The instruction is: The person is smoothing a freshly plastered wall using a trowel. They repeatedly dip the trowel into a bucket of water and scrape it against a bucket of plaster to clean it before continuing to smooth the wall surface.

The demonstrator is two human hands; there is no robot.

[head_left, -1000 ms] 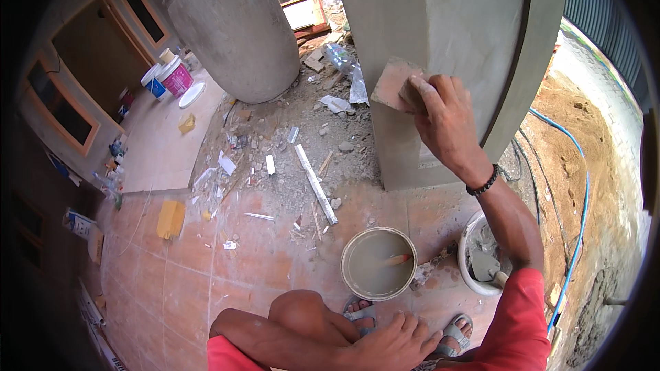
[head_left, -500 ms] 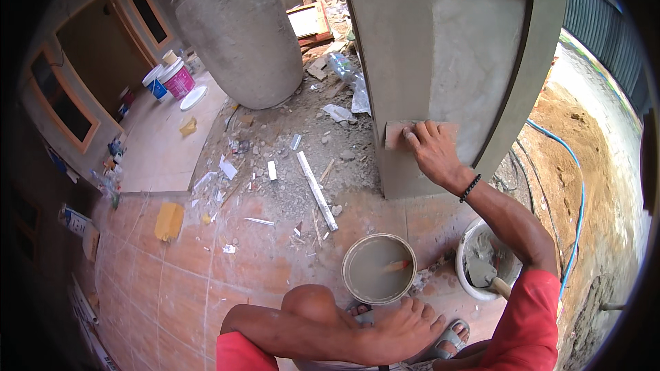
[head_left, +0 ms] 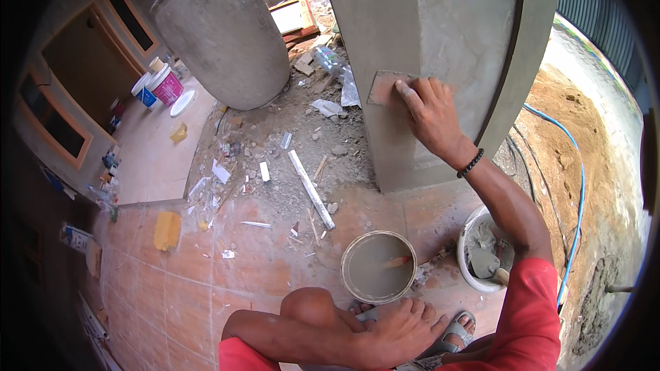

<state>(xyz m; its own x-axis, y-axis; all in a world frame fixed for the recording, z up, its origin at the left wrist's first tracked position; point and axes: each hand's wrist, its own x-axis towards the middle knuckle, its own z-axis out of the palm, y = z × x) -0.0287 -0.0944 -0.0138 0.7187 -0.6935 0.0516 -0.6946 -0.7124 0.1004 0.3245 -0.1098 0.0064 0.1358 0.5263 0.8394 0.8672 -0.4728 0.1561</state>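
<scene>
My right hand [head_left: 430, 113] is closed on a flat rectangular pinkish-grey float [head_left: 381, 89], pressed against the grey plastered pillar [head_left: 385, 158], left of its recessed panel [head_left: 464, 27]. My left hand [head_left: 402, 330] lies low in the middle by my knee with its fingers apart, holding nothing I can see. Just above it stands a round tub of cloudy grey liquid [head_left: 375, 268] with a wooden-looking stick in it. A white bucket of grey mortar [head_left: 467, 233] with a trowel [head_left: 485, 261] stands to the right, beneath my right forearm.
A concrete cylinder [head_left: 220, 34] stands at back left, above rubble and white offcuts [head_left: 309, 189]. Paint buckets [head_left: 165, 89] sit on a raised tiled step [head_left: 144, 172] by a doorway. An orange slab [head_left: 165, 230] lies on the floor. A blue hose [head_left: 577, 158] runs along sand at right.
My right hand with the float moved down the pillar half a second ago and has since moved back up, near its earlier height. My left hand stays by my knee.
</scene>
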